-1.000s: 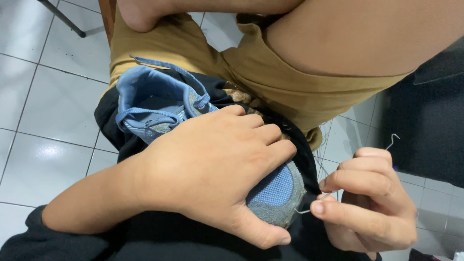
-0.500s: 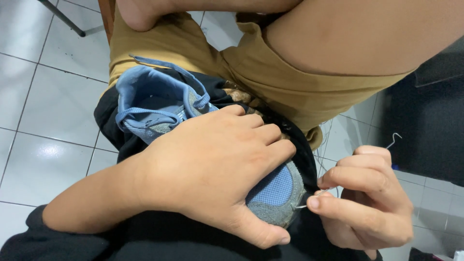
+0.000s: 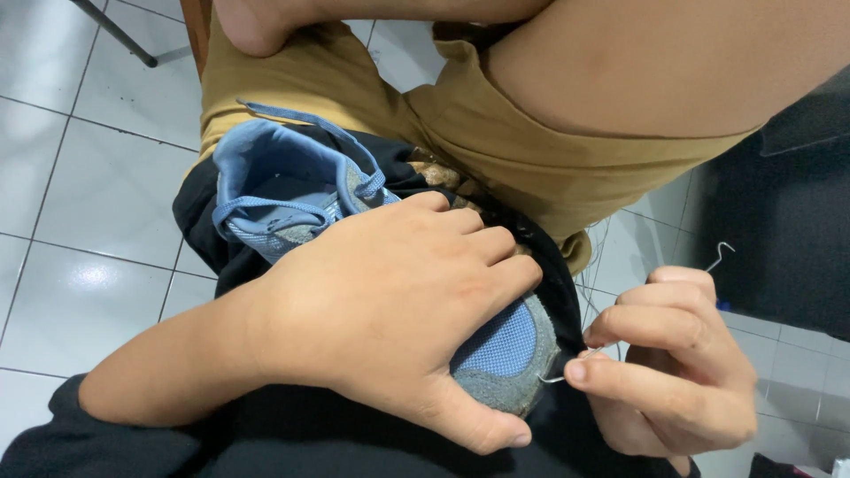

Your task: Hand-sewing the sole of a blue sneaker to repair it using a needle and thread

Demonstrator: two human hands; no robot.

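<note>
A blue and grey sports shoe point(image 3: 292, 190) lies across my lap on dark cloth, its toe pointing right. My left hand point(image 3: 390, 310) presses down over the shoe's middle and toe, fingers spread, thumb under the toe. My right hand point(image 3: 673, 363) pinches a thin metal hooked needle point(image 3: 567, 373) whose tip touches the grey toe edge point(image 3: 509, 389). A bent wire end point(image 3: 722, 255) sticks up above my right hand's knuckles. Thin thread strands point(image 3: 598, 257) hang near the shoe's black rim.
Tan shorts point(image 3: 496, 150) and a bare leg point(image 3: 673, 71) fill the top. White floor tiles point(image 3: 88, 177) lie to the left, with a chair leg point(image 3: 115, 31) at the top left. A dark mat point(image 3: 788, 230) is at the right.
My right hand has shifted slightly with the needle at the toe edge. My left hand and the shoe stay put.
</note>
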